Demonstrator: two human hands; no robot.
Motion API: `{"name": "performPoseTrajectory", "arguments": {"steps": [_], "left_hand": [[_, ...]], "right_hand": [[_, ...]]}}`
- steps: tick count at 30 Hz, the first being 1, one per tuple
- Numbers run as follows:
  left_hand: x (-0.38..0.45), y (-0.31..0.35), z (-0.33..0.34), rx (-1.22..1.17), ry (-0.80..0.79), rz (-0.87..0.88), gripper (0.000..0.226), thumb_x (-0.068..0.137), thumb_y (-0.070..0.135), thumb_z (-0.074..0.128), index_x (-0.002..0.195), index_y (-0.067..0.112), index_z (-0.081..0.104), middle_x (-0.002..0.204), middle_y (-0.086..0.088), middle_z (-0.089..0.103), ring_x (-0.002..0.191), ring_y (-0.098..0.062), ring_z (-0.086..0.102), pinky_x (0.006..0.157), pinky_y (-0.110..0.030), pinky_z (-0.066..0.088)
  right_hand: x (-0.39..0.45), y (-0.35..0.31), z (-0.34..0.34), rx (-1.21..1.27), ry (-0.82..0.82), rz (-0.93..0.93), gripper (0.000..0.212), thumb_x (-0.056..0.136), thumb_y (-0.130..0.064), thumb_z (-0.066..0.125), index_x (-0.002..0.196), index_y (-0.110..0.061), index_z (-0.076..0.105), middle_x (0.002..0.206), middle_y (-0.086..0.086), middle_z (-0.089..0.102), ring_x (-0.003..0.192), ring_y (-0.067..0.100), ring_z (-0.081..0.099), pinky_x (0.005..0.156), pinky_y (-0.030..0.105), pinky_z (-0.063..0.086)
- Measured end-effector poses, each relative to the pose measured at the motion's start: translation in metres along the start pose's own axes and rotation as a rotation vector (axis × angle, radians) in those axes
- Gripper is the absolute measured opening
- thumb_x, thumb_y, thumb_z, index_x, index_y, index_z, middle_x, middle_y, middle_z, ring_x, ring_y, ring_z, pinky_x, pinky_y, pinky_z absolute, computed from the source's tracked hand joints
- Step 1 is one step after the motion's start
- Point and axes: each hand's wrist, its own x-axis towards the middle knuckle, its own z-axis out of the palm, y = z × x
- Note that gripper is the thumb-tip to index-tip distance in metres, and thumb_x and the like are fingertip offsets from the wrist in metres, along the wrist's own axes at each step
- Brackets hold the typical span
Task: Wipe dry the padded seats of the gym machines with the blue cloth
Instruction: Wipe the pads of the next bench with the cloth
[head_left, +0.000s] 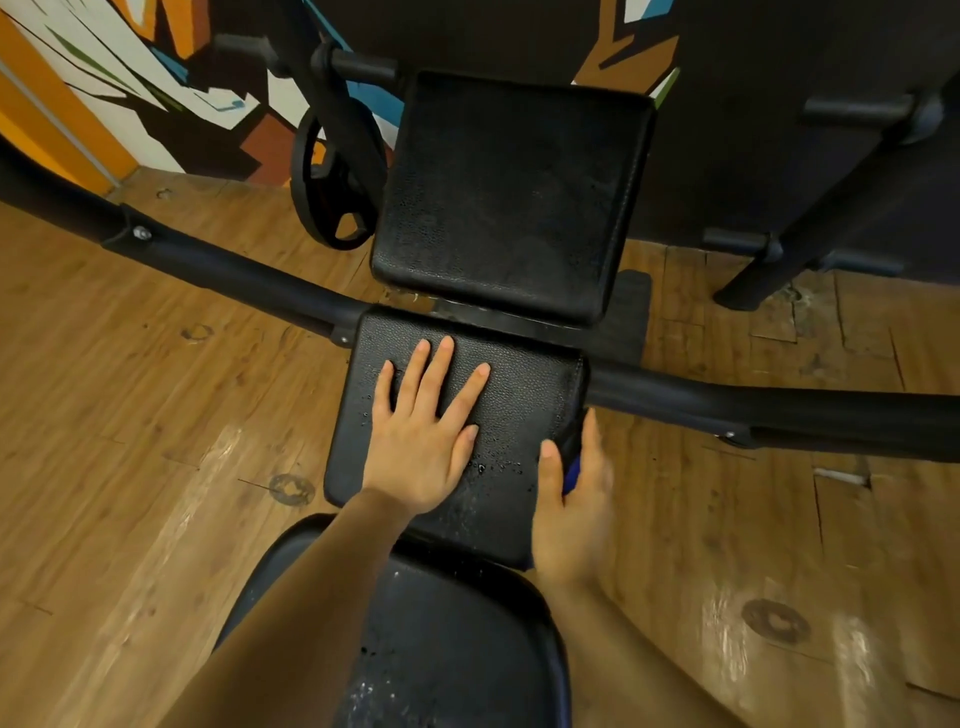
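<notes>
A black padded seat (524, 395) lies in the middle of the head view, with water drops near its front edge. My left hand (423, 441) rests flat on it, fingers spread and straight. My right hand (574, 499) is at the seat's right edge, thumb on top of the pad, and it holds the blue cloth (571, 475), of which only a small strip shows between thumb and fingers. A larger black back pad (514, 192) stands behind the seat. A rounded dark pad (452, 639) with wet specks lies below my arms.
A thick black padded bar (779, 410) runs across the frame on both sides of the seat. A black weight plate (332, 182) hangs at the back left. A black frame leg (810, 228) stands at the right. Around it all is worn wooden flooring (130, 415), with a painted wall behind.
</notes>
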Motion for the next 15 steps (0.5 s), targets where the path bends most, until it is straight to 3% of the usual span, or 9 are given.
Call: {"name": "performPoseTrajectory", "arguments": {"steps": [3,5,7,10,13,15], "left_hand": [[0.0,-0.002,0.001,-0.009,0.014,0.006,0.055,0.098,0.039,0.03,0.152,0.026,0.025,0.159,-0.016,0.022,0.148,-0.034,0.017,0.116,-0.059,0.016],[0.0,-0.003,0.002,-0.016,0.018,0.011,0.055,0.098,0.039,0.03,0.152,0.027,0.025,0.159,-0.015,0.021,0.148,-0.034,0.017,0.116,-0.058,0.015],[0.0,-0.004,0.002,-0.026,0.026,0.014,0.055,0.098,0.04,0.03,0.152,0.028,0.025,0.16,-0.014,0.021,0.148,-0.033,0.016,0.117,-0.057,0.014],[0.0,-0.005,0.003,-0.034,0.037,0.015,0.055,0.098,0.04,0.03,0.152,0.029,0.026,0.16,-0.013,0.02,0.149,-0.032,0.016,0.117,-0.056,0.013],[0.0,-0.005,0.004,-0.042,0.045,0.021,0.054,0.099,0.04,0.03,0.152,0.029,0.026,0.16,-0.012,0.02,0.149,-0.032,0.015,0.117,-0.056,0.013],[0.0,-0.006,0.005,-0.044,0.052,0.025,0.054,0.099,0.04,0.029,0.152,0.029,0.027,0.16,-0.012,0.02,0.149,-0.032,0.016,0.117,-0.056,0.014]], "right_hand": [[-0.035,0.018,0.0,-0.201,0.063,-0.082,0.057,0.1,-0.044,0.046,0.149,-0.019,0.035,0.14,-0.016,0.032,0.133,-0.013,0.014,0.112,0.005,0.002],[-0.042,0.023,-0.001,-0.185,0.056,-0.064,0.057,0.099,-0.045,0.045,0.148,-0.017,0.036,0.141,-0.015,0.031,0.134,-0.013,0.014,0.111,0.004,0.001],[-0.039,0.024,0.0,-0.062,0.005,0.009,0.06,0.094,-0.044,0.045,0.147,-0.019,0.036,0.141,-0.015,0.033,0.135,-0.007,0.022,0.111,0.005,0.007],[-0.019,0.016,-0.004,0.029,-0.013,0.032,0.056,0.097,-0.039,0.049,0.147,-0.017,0.038,0.138,-0.01,0.039,0.134,0.007,0.035,0.115,0.019,0.021],[0.02,-0.002,-0.006,0.086,0.039,0.033,0.052,0.099,-0.027,0.052,0.148,-0.014,0.037,0.136,-0.006,0.041,0.127,-0.001,0.033,0.104,0.001,0.018],[0.044,-0.015,-0.003,0.098,0.036,0.039,0.052,0.101,-0.029,0.048,0.15,-0.015,0.034,0.146,-0.002,0.039,0.131,-0.001,0.03,0.098,-0.005,0.014]]}}
